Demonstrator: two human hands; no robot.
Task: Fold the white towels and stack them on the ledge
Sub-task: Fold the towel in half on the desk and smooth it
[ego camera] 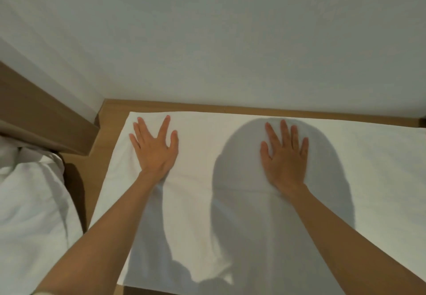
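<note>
Your left hand (155, 149) lies flat on the white towel (207, 147), near its far left corner, fingers (165, 127) straight and fanned wide, gripping nothing. Your right hand (285, 158) presses palm-down on the towel's far middle, fingers straight and slightly apart, inside a rounded shadow (242, 202). The towel is spread flat on the wooden ledge (108, 138), its far edge running just beside the wall (230, 41). Left of the towel, apart from it, sits a rumpled heap of white cloth (30, 191).

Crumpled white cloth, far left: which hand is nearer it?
Left. The left hand lies flat on the spread towel, right of the crumpled cloth; the right hand lies farther right.
</note>
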